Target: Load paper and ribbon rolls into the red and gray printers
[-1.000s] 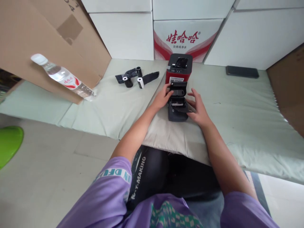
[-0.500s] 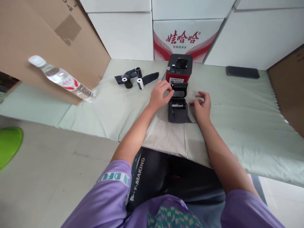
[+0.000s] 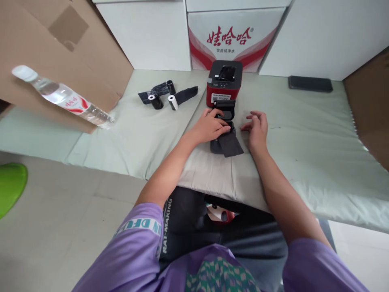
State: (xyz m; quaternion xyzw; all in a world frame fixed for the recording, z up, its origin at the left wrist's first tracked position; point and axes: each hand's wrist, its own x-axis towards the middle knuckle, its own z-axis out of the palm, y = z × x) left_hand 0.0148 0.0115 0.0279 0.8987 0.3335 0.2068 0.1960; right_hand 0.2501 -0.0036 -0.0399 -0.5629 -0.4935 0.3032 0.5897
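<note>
A small dark grey printer (image 3: 224,108) lies with its lid open on the pale green mat (image 3: 304,134), just in front of a red and black printer (image 3: 224,81). My left hand (image 3: 210,126) rests over the open compartment, fingers pressed down on it. A black wrapper (image 3: 230,144) lies across the printer's near end. Just right of the printer, my right hand (image 3: 257,127) rests on the mat with loosely curled fingers and holds nothing.
Paper rolls (image 3: 156,101) and a white roll (image 3: 173,102) lie with black wrappers at the back left. A water bottle (image 3: 60,97) leans against a cardboard box (image 3: 45,52). A phone (image 3: 310,83) lies at the back right. White cartons (image 3: 231,38) line the back.
My left hand moved from the printer's lid down onto the open compartment. My right hand came off the printer and now rests beside it. A black wrapper now lies over the near end.
</note>
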